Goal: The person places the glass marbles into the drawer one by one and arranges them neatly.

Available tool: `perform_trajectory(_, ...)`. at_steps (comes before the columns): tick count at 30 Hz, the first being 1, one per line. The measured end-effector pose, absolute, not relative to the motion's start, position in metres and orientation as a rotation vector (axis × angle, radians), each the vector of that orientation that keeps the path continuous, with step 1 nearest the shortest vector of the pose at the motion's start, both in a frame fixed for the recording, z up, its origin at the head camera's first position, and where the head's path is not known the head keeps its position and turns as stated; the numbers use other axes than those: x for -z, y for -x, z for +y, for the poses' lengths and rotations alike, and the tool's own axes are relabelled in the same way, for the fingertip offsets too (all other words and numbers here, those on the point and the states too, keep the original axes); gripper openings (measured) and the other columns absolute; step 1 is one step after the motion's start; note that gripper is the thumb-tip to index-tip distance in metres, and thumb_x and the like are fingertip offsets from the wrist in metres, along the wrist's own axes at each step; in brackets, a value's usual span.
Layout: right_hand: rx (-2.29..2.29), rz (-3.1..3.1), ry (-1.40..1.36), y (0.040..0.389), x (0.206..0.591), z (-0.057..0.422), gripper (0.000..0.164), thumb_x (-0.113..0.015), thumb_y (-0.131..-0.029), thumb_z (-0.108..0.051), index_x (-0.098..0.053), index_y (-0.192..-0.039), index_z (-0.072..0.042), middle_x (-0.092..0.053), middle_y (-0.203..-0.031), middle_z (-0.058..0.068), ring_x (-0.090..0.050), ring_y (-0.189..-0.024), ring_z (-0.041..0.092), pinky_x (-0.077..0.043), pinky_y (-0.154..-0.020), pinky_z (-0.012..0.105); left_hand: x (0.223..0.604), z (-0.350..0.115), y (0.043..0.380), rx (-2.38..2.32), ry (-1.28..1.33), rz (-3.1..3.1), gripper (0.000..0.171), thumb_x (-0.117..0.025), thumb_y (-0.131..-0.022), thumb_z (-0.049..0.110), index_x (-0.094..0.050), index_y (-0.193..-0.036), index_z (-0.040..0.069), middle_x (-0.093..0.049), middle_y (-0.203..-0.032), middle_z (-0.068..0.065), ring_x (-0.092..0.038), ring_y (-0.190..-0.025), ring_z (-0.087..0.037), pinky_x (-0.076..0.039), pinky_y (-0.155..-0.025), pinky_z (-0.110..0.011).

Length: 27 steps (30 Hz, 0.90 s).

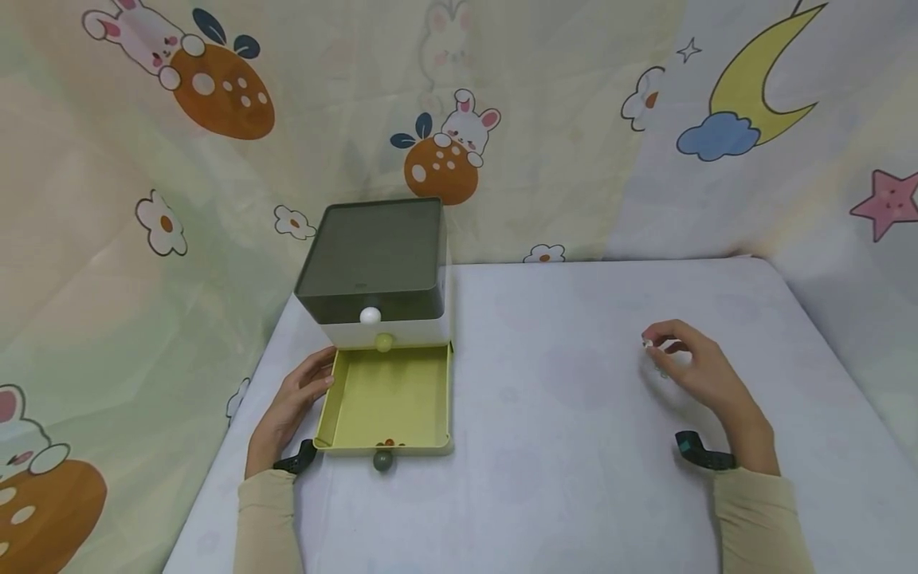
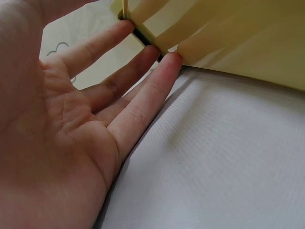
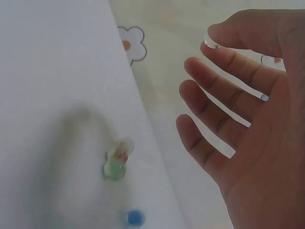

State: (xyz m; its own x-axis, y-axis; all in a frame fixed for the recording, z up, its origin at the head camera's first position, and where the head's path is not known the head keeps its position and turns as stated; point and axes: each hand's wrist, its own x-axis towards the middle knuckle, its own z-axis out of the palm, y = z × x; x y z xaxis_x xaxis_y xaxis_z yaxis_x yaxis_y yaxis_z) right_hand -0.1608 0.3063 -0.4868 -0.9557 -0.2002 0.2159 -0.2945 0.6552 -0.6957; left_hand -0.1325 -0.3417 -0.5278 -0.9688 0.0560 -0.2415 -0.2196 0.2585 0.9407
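My left hand (image 1: 290, 402) lies along the left side of a pulled-out yellow-green drawer (image 1: 390, 399). In the left wrist view its fingers (image 2: 143, 98) are fairly straight, their tips against the drawer's side wall. Over at the right, my right hand (image 1: 692, 367) is raised above the table, pinching a small clear glass bead (image 3: 211, 41) between thumb and forefinger; the other fingers are spread loosely. Below it on the table are clear beads (image 3: 116, 164) with green and red in them, and a blue bead (image 3: 135, 218). Small reddish-brown beads (image 1: 390, 442) lie inside the drawer's front wall.
The drawer belongs to a box (image 1: 376, 247) with a dark green top, standing at the table's back left. A white knob (image 1: 370, 316), a yellow-green knob (image 1: 384, 343) and a dark green knob (image 1: 383, 460) line its front. A printed cloth (image 1: 559, 159) hangs behind the white table (image 1: 559, 446).
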Motion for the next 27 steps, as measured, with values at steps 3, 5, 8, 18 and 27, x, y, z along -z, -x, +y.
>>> perform_trajectory(3, -1.244, -2.683, -0.498, 0.161, 0.483, 0.297, 0.022, -0.067, -0.100, -0.010, -0.066, -0.122, -0.009, -0.065, -0.115, 0.001, -0.053, -0.104, -0.003, -0.044, -0.089, 0.013, 0.529, -0.341, 0.133, -1.792, 0.143, 2.297, 0.069, -0.063, -0.104, 0.034, -0.032, -0.164, 0.019, -0.031, -0.171, -0.009, -0.049, -0.135, -0.004, -0.045, -0.102, -0.014)
perform_trajectory(5, -1.278, -2.641, -0.559, 0.161, 0.480, 0.290, 0.023, -0.068, -0.099, -0.005, -0.066, -0.121, -0.008, -0.066, -0.114, 0.002, -0.054, -0.104, -0.002, -0.044, -0.089, 0.013, 0.530, -0.341, 0.133, -1.795, 0.137, 2.298, 0.069, -0.063, -0.104, 0.033, -0.032, -0.164, 0.018, -0.031, -0.171, -0.009, -0.049, -0.133, -0.003, -0.045, -0.101, -0.013)
perform_trajectory(8, -1.307, -2.621, -0.609, 0.160, 0.474, 0.277, 0.023, -0.069, -0.098, -0.005, -0.067, -0.121, -0.010, -0.067, -0.113, 0.004, -0.056, -0.103, 0.000, -0.045, -0.089, 0.017, 0.529, -0.341, 0.133, -1.795, 0.140, 2.298, 0.069, -0.063, -0.104, 0.033, -0.032, -0.164, 0.018, -0.030, -0.171, -0.010, -0.049, -0.132, -0.002, -0.045, -0.101, -0.012)
perform_trajectory(18, -1.287, -2.591, -0.767, 0.168, 0.465, 0.240, 0.027, -0.069, -0.096, -0.001, -0.067, -0.118, -0.016, -0.068, -0.115, 0.002, -0.058, -0.107, 0.001, -0.048, -0.091, 0.021, 0.527, -0.341, 0.132, -1.781, 0.137, 2.315, 0.068, -0.062, -0.105, 0.032, -0.032, -0.164, 0.018, -0.031, -0.170, -0.011, -0.051, -0.130, -0.001, -0.045, -0.101, -0.013)
perform_trajectory(27, -1.372, -2.577, -0.864, 0.171, 0.461, 0.203, 0.022, -0.069, -0.098, -0.006, -0.067, -0.117, -0.017, -0.070, -0.116, 0.006, -0.060, -0.108, 0.010, -0.053, -0.091, 0.031, 0.527, -0.341, 0.131, -1.795, 0.150, 2.306, 0.068, -0.063, -0.104, 0.032, -0.032, -0.164, 0.017, -0.032, -0.169, -0.012, -0.052, -0.129, 0.000, -0.045, -0.100, -0.014)
